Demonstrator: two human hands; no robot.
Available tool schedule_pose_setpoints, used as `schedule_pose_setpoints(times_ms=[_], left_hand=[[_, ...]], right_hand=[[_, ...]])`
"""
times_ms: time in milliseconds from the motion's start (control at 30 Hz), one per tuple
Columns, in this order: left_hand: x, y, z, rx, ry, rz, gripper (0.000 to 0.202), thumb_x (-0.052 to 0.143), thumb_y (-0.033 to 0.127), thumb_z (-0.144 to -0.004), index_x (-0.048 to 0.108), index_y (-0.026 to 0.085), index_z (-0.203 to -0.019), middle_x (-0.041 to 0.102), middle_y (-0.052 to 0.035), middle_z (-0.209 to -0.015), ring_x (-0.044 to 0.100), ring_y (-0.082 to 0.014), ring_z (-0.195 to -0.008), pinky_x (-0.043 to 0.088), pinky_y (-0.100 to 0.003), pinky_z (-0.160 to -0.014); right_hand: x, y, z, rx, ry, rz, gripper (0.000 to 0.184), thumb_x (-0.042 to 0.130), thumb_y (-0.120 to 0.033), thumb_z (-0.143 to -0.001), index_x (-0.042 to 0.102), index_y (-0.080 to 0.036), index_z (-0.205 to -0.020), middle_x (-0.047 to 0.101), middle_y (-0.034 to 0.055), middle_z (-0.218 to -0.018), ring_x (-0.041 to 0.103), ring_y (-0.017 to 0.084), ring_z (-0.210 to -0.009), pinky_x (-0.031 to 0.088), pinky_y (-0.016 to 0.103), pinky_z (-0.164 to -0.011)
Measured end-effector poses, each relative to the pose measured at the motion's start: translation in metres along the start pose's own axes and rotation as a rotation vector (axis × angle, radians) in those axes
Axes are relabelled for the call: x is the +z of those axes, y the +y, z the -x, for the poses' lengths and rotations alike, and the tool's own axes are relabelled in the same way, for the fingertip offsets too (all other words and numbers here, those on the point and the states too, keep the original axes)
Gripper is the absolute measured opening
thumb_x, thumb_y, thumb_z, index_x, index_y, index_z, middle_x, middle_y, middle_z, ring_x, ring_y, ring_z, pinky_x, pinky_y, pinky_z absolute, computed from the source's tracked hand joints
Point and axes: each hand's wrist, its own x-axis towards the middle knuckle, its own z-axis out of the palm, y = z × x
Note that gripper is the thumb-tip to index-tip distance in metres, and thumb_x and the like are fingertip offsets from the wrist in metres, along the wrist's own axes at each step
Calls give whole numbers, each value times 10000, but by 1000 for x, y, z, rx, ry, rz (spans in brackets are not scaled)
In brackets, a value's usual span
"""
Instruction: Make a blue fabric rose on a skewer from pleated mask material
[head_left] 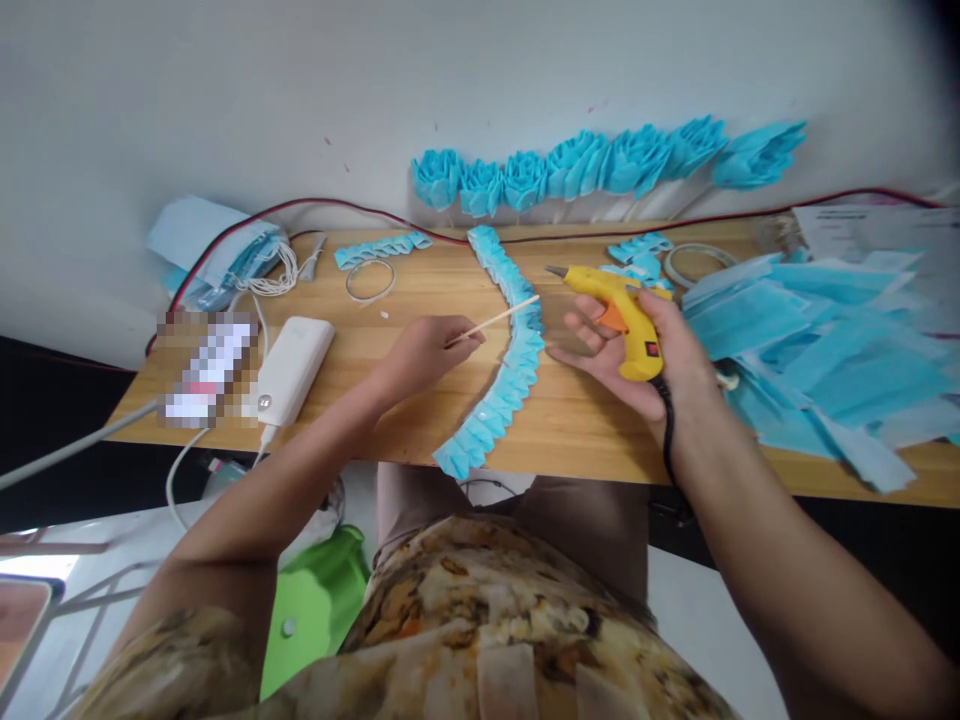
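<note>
My left hand (pixel 426 358) pinches one end of a thin wooden stick (pixel 504 317). The stick slants up to the right, its far end over a pleated blue strip (pixel 491 415) that curves across the table. In my right hand (pixel 679 355) is a yellow glue gun (pixel 637 325) with an orange trigger. It lies between thumb and palm, its nozzle pointing left; some fingers are spread below the trigger rather than wrapped on it. A black cord (pixel 667 440) runs from its handle along my wrist.
Several blue fabric flowers (pixel 577 165) on white stems lean against the wall. Flat blue sheets (pixel 817 350) lie heaped at right. Shorter pleated strips (pixel 382 250) and a roll of tape (pixel 701 262) sit behind. At left are a white power bank (pixel 296 370), a blurred-out phone (pixel 206 375) and cables.
</note>
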Motion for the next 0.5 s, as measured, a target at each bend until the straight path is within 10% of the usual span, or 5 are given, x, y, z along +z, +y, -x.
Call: schedule_pose_setpoints(times_ms=[500], left_hand=[[17, 1, -6, -34, -150, -23, 423, 502, 472, -960, 715, 146, -793, 703, -27, -774, 566, -156, -724, 334, -250, -626]], right_hand=[[6, 1, -8, 9, -68, 33, 302, 579, -511, -926, 714, -298, -1094, 755, 38, -1186, 659, 268, -1197, 631, 430, -849]])
